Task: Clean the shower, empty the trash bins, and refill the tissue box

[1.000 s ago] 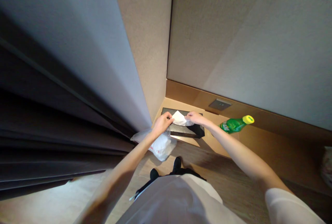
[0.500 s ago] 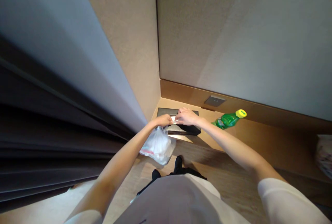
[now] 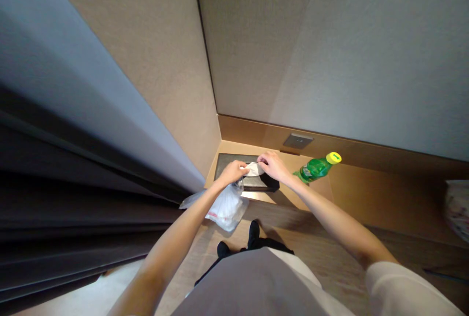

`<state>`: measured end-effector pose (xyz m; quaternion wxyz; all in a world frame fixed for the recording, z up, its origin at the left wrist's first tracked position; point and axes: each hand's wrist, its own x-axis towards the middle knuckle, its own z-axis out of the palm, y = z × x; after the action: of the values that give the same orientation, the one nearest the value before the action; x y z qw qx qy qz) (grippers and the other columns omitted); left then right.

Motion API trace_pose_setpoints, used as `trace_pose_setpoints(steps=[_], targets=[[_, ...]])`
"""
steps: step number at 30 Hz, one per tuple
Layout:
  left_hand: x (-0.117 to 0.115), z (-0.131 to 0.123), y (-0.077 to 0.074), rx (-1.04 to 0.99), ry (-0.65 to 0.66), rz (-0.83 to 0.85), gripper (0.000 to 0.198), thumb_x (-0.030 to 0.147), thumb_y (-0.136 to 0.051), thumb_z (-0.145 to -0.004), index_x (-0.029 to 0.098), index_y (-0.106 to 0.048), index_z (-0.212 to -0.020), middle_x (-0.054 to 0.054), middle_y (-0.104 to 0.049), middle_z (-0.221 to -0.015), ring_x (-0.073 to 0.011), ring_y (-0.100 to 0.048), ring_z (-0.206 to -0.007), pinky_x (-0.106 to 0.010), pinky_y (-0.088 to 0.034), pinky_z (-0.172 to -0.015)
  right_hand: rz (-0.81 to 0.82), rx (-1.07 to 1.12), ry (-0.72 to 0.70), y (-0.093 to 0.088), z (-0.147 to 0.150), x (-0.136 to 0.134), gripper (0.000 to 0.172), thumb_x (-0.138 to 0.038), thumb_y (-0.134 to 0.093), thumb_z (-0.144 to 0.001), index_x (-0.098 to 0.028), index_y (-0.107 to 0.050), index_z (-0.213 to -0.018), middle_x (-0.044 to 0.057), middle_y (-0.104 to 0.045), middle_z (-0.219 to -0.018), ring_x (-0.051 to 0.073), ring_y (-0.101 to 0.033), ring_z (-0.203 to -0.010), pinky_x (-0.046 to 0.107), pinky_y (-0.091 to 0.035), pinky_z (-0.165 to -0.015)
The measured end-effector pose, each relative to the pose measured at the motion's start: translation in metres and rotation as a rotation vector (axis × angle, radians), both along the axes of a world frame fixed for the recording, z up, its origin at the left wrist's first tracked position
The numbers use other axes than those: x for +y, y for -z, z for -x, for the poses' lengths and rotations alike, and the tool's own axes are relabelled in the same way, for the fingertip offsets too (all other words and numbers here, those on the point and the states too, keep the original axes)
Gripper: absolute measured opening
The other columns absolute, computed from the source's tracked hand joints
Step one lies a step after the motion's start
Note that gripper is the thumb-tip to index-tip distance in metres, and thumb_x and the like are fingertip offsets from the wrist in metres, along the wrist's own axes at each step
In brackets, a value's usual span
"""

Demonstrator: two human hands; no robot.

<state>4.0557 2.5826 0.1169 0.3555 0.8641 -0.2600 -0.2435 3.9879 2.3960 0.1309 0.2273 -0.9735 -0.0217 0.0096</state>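
Observation:
On the wooden ledge in the corner lies a dark tissue box (image 3: 225, 161), a white tissue (image 3: 252, 169) showing over the middle of its top. My left hand (image 3: 233, 172) pinches the tissue's left end between thumb and fingers. At the other end, my right hand (image 3: 273, 165) has curled fingers closed on the tissue's edge. A clear plastic bag (image 3: 223, 211) with white contents hangs under my left hand, in front of the box; how it is held is hidden.
A green bottle (image 3: 314, 169) with a yellow cap stands on the ledge (image 3: 351, 189) right of my right forearm. Behind it a socket plate (image 3: 298, 140) sits in the wall strip. Dark curtains (image 3: 73, 228) hang at left. A patterned object (image 3: 458, 208) is at the far right edge.
My hands have moved apart, and more of the white tissue shows spread between them. The plastic bag has shifted, its left side now flaring outward. The view has turned slightly.

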Motion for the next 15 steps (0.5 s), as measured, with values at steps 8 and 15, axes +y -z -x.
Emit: trace_pose_setpoints(steps=[8, 15], targets=[[-0.017, 0.019, 0.011, -0.037, -0.112, 0.142, 0.045, 0.051, -0.047, -0.086, 0.015, -0.061, -0.064, -0.001, -0.052, -0.059, -0.0149, -0.045, -0.062, -0.028, -0.024, -0.059, 0.16, 0.023, 0.168, 0.03, 0.065, 0.023, 0.042, -0.031, -0.042, -0.102, -0.014, -0.055, -0.138, 0.013, -0.063, -0.112, 0.026, -0.054, -0.107, 0.034, -0.041, -0.092], [-0.01, 0.019, 0.023, 0.041, -0.247, 0.362, 0.046, 0.056, -0.05, -0.081, 0.013, -0.066, -0.074, -0.005, -0.063, -0.072, -0.0168, -0.051, -0.07, -0.026, -0.036, -0.065, 0.204, -0.016, 0.196, 0.024, 0.058, 0.024, 0.045, -0.035, -0.041, -0.102, -0.017, -0.051, -0.143, 0.012, -0.063, -0.113, 0.025, -0.054, -0.109, 0.034, -0.041, -0.094]])
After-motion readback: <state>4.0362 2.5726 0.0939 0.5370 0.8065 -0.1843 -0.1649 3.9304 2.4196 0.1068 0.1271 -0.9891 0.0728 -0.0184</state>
